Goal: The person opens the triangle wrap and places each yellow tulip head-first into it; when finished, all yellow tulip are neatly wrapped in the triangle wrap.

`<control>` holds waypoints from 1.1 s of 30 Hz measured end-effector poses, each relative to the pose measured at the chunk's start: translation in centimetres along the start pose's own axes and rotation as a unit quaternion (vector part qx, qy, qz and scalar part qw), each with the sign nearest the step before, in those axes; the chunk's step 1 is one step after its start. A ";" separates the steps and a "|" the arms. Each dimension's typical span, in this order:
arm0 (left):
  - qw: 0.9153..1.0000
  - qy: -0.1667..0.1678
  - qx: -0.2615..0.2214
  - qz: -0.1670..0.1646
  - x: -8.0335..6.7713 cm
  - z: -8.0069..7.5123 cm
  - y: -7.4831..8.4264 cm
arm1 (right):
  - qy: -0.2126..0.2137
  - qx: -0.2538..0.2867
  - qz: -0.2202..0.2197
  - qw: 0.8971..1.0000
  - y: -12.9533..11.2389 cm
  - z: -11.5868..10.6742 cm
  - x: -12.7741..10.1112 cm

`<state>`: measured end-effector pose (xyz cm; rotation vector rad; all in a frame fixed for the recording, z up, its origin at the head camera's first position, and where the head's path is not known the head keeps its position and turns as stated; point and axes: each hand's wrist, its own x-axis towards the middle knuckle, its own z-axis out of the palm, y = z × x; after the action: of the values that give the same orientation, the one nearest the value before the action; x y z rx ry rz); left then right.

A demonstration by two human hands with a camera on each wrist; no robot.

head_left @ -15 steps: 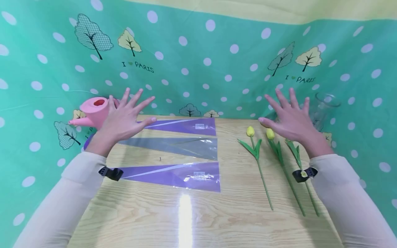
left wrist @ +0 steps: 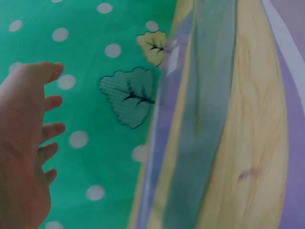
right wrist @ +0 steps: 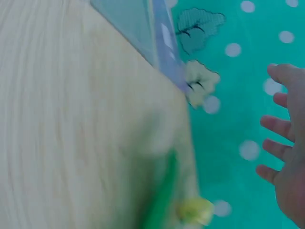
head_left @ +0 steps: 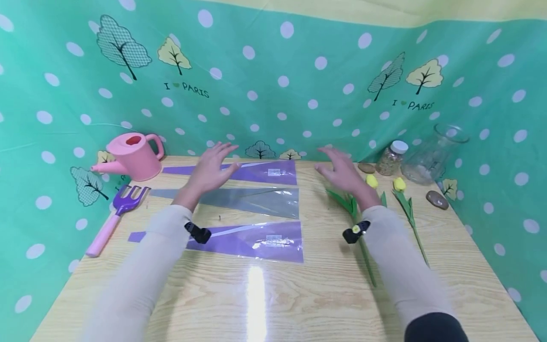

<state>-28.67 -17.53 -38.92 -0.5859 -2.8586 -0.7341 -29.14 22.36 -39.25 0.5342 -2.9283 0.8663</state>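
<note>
My left hand [head_left: 209, 171] hovers over the upper purple wrapping sleeve [head_left: 273, 175] and the grey one [head_left: 256, 202], fingers extended and holding nothing. Below them lies a second purple sleeve [head_left: 256, 243]. My right hand [head_left: 342, 175], also bare and with fingers extended, is above the artificial yellow tulips; it hides the left tulip's bloom, though that one's leaves [head_left: 348, 205] show. The middle bloom [head_left: 372, 181] and the right bloom [head_left: 399, 184] are visible beside my forearm. In the wrist views, the left fingers [left wrist: 51, 131] and right fingers [right wrist: 276, 125] are spread against the green cloth.
A pink watering can [head_left: 143, 164] stands at back left, with a purple-and-pink hand fork [head_left: 121, 205] in front. At back right are a white-capped jar [head_left: 389, 161], a glass vase [head_left: 420, 168] and two brown stones, one [head_left: 437, 199] near the right edge. Green cloth [head_left: 282, 104] hangs behind.
Both hands have moved inward, toward each other, and their fingers are less widely fanned. The fork, jar, stones and the watering can's handle have come into sight.
</note>
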 end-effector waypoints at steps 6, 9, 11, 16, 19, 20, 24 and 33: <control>0.996 -0.022 -0.083 0.004 2.1 3.3 0.2 | -0.009 0.100 0.023 0.995 -0.2 4.4 2.4; 0.993 -0.026 -0.114 0.004 2.7 4.7 0.3 | -0.004 0.122 0.020 0.992 0.0 6.3 3.6; 0.991 -0.028 -0.131 -0.005 2.9 5.4 0.4 | 0.001 0.126 0.015 0.992 0.3 7.3 4.4; 0.985 -0.027 -0.165 -0.039 3.7 7.0 0.6 | 0.009 0.128 0.029 0.991 1.0 8.9 5.6; 0.983 -0.027 -0.177 -0.049 4.2 7.6 0.7 | 0.011 0.113 0.055 0.992 1.0 9.4 5.9; 0.982 -0.026 -0.181 -0.050 4.4 7.8 0.8 | 0.012 0.096 0.059 0.994 1.0 9.6 6.0; 0.980 -0.028 -0.191 -0.045 5.1 8.6 1.1 | 0.022 0.050 0.066 0.996 0.9 10.2 6.2; 0.981 -0.048 -0.185 -0.034 6.3 10.0 2.2 | 0.049 0.034 0.059 0.997 0.8 10.6 5.8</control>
<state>-33.87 -8.82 -45.29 -0.5816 -2.8559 -1.3002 -34.28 15.52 -47.81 0.3158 -2.8745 0.9778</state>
